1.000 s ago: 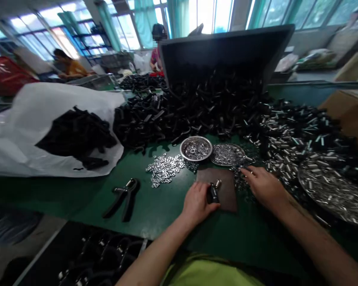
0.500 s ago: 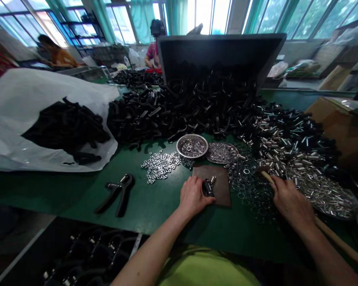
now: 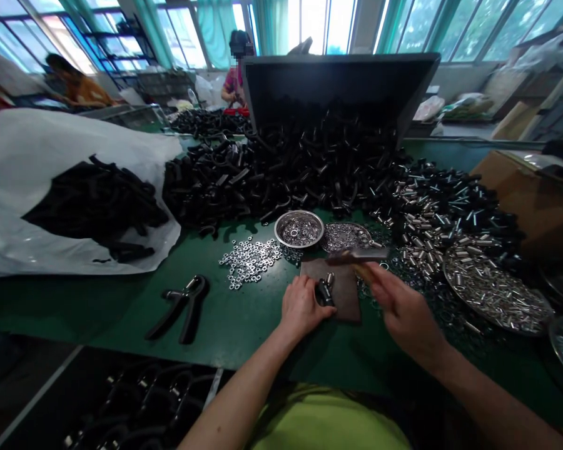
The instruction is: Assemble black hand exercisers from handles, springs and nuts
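Note:
My left hand [image 3: 303, 306] is closed round a small black part [image 3: 325, 292] with a shiny metal piece at its top, held on a brown square pad [image 3: 344, 294]. My right hand [image 3: 406, 315] grips the wooden handle of a hammer [image 3: 359, 255]. The hammer's head hangs over the far part of the pad, just above and right of the black part. To the left of my left hand lies a black hand exerciser [image 3: 181, 309] with a metal spring. The far side of the part in my left hand is hidden by the fingers.
Loose nuts [image 3: 251, 259], a metal bowl of rings [image 3: 299, 229] and a tray of springs and pins [image 3: 497, 287] surround the pad. Behind them is a heap of black handles [image 3: 291, 169] before a tipped bin [image 3: 342, 87]. A white sack [image 3: 75, 134] lies left. Two people sit beyond.
My right hand has swung the hammer left and up from beside the rings to over the pad. My left hand keeps its hold on the black part. The view has shifted slightly.

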A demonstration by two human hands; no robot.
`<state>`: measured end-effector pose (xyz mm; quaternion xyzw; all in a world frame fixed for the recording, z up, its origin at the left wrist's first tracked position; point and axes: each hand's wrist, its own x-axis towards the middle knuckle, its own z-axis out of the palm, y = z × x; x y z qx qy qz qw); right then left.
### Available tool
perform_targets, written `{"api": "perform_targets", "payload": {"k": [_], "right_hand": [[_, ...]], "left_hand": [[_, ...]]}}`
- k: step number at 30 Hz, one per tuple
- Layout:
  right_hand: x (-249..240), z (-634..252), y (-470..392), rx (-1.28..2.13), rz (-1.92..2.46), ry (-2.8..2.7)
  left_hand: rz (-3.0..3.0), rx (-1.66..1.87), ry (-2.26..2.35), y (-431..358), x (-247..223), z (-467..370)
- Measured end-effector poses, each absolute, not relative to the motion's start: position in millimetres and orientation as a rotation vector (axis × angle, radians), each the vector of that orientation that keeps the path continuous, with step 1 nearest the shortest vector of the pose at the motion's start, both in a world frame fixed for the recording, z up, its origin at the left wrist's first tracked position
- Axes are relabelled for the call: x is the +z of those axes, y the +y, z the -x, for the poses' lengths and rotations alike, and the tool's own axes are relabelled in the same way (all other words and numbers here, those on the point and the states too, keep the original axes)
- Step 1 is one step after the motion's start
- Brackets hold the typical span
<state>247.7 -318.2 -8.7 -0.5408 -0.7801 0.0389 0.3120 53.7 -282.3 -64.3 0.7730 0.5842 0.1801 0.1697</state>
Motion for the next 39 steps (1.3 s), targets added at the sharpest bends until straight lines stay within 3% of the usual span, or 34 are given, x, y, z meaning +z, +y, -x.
{"api": "perform_targets", "payload": {"k": [2,7,11,17,23,26,28,33,39], "right_hand": [[-7.6,-246.0,-316.4,0.035,1.431,-2.014],[-17.1,-241.2,-309.2,0.24,1.559,-2.336],[-14.7,-240.6,-310.0,0.069,1.476,-2.137],[-37.6,-250.9,-307.9,0.126,1.678,-2.414],[-55.3,-321.8,-301.1,-0.438,2.158,-2.055],[-59.8,-348.7,-295.3,-0.547,2.235,-1.952],[-59.0,-339.4,-292.5,-0.437,2.081,-1.898],[-44.9,-245.8,-298.8,0.478,1.458,-1.914],[-35.9,-224.9,-282.8,0.459,1.659,-1.963]], "left_hand": [[-2.201,0.518,1.66,-282.3,-64.2,-53.7],[-2.203,0.516,1.652,-281.6,-63.8,-54.0],[-2.199,0.531,1.654,-281.1,-65.7,-53.9],[-2.191,0.517,1.657,-280.7,-64.6,-54.1],[-2.121,0.614,1.645,-283.4,-67.2,-52.3],[-1.928,0.801,1.645,-287.0,-63.3,-52.5],[-1.764,0.954,1.628,-291.4,-56.1,-55.9],[-1.542,1.126,1.453,-309.6,-42.1,-74.0],[-1.859,0.965,1.254,-270.5,-47.9,-47.3]]}}
